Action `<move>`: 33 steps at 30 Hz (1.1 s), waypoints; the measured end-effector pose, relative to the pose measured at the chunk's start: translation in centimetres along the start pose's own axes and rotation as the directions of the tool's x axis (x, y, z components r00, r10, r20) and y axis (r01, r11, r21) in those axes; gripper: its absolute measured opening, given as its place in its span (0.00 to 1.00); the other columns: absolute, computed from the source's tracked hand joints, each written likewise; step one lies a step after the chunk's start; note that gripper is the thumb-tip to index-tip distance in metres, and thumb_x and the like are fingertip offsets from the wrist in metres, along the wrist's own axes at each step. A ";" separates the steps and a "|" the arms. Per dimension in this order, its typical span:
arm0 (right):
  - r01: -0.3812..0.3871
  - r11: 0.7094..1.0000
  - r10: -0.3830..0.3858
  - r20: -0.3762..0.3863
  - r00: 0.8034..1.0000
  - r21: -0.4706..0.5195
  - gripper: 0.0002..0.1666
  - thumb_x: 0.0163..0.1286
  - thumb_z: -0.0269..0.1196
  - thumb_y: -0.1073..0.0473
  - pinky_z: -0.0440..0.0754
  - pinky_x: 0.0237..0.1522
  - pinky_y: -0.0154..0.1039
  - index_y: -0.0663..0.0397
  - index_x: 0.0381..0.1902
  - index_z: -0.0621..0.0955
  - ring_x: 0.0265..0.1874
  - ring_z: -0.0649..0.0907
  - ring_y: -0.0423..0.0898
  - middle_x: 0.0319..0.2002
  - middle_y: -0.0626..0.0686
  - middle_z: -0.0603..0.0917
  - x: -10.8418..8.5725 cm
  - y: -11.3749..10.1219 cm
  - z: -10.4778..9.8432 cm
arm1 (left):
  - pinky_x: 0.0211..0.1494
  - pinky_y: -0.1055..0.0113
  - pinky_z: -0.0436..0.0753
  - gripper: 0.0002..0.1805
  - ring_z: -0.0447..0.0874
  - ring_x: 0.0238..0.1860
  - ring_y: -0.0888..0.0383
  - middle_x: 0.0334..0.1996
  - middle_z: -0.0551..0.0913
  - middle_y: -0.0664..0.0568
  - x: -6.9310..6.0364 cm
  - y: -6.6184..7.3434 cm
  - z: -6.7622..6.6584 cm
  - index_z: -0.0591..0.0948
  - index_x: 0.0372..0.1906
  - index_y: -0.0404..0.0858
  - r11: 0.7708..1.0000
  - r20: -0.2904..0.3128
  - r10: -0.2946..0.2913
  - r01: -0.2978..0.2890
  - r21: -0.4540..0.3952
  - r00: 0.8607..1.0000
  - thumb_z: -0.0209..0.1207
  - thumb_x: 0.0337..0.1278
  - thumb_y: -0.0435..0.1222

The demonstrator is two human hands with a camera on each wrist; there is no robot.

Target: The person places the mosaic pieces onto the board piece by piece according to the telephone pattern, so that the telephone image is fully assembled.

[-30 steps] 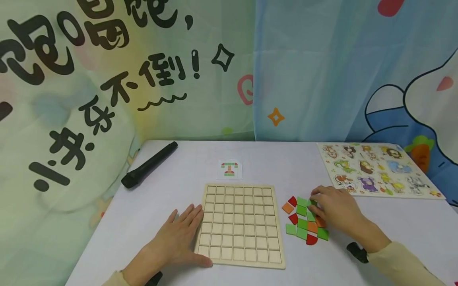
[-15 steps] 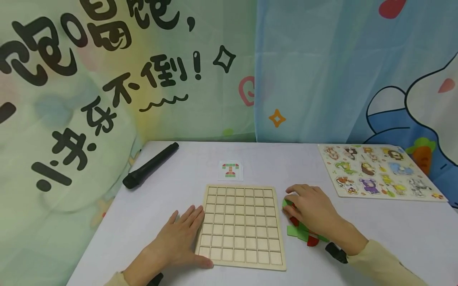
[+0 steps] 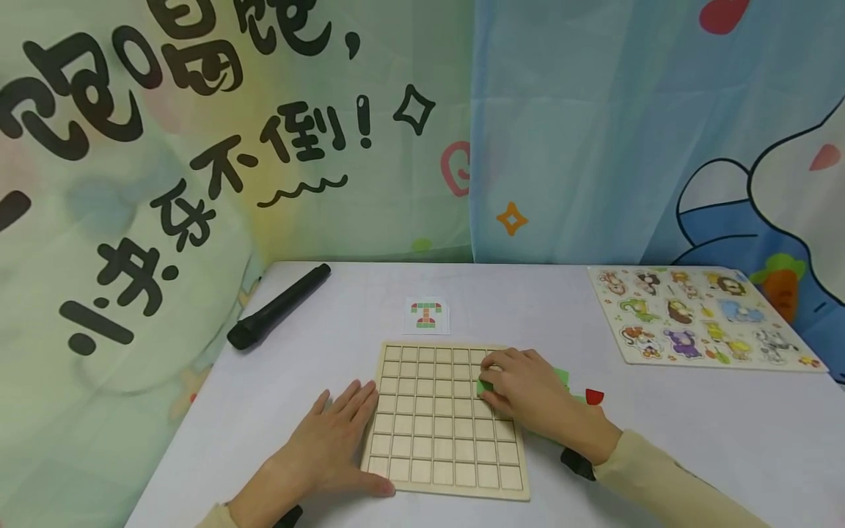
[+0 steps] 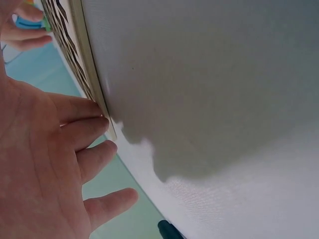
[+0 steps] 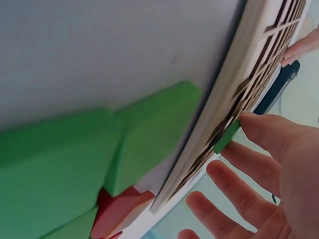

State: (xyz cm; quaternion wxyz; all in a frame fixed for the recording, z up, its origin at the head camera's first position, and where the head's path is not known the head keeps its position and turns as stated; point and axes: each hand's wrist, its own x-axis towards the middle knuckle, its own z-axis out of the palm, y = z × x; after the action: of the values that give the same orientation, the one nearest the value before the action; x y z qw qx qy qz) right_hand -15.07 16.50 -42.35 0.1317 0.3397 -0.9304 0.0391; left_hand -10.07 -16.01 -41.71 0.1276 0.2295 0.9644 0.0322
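A person is sitting or standing at a white-covered table (image 3: 356, 301), working with both hands. The left hand (image 3: 323, 447) is lying along the left edge of a flat, pale wooden board with a square grid (image 3: 445, 422). Its fingers are staying straight, the little finger spreading apart from the others, while the thumb is reaching to the board's near left corner. The right hand (image 3: 531, 392) is hovering over the board's right side, its thumb and index finger pinching a small green square tile (image 5: 228, 138); its other fingers are spreading loosely. The green tile is sitting just at the grid, though I cannot tell whether it is touching the wood.

Beside the board's right edge, a cluster of loose green tiles (image 5: 55, 154) is lying on the table, partly hiding beneath the right hand and forearm, and a red tile with a curved edge (image 3: 595, 397) is showing past the wrist. Beyond the board, a small white card with a green, red and orange block pattern (image 3: 426, 315) is lying flat. A black, stick-shaped object (image 3: 277, 308) is resting at the far left, and a pale board of colourful animal pictures (image 3: 703, 319) is lying at the far right.
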 end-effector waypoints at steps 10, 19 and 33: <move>0.036 0.999 -0.036 -0.016 0.999 -0.004 0.07 0.65 0.73 0.52 0.83 0.44 0.49 0.46 0.36 0.87 0.47 0.84 0.49 0.46 0.49 0.87 0.3 0.1 0.8 | 0.79 0.35 0.60 0.74 0.54 0.83 0.45 0.83 0.56 0.47 0.0 0.2 -0.1 0.57 0.81 0.37 1.000 0.002 -0.009 0.009 -0.003 1.000 0.59 0.34 0.83; 0.032 0.999 -0.032 -0.013 0.999 -0.015 0.10 0.65 0.73 0.49 0.83 0.43 0.49 0.44 0.41 0.89 0.47 0.85 0.50 0.46 0.50 0.87 0.1 0.3 1.0 | 0.79 0.35 0.60 0.75 0.53 0.83 0.45 0.83 0.55 0.46 -0.1 0.2 -0.2 0.57 0.81 0.36 1.000 0.013 -0.012 0.012 -0.007 1.000 0.58 0.33 0.83; -0.105 0.994 0.105 -0.014 0.994 0.023 0.21 0.65 0.73 0.46 0.85 0.46 0.56 0.46 0.53 0.89 0.52 0.86 0.55 0.53 0.55 0.87 -1.2 1.9 -0.4 | 0.79 0.35 0.60 0.74 0.54 0.83 0.45 0.83 0.56 0.46 -0.2 0.2 -0.4 0.58 0.81 0.37 1.000 0.016 -0.003 0.003 0.000 1.000 0.56 0.34 0.84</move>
State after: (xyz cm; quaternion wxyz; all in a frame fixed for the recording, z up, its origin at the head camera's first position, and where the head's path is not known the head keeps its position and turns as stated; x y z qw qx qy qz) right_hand -15.31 18.78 -42.29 0.1326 0.2914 -0.9455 0.0589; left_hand -9.89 -15.93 -41.23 0.1353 0.2281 0.9637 0.0304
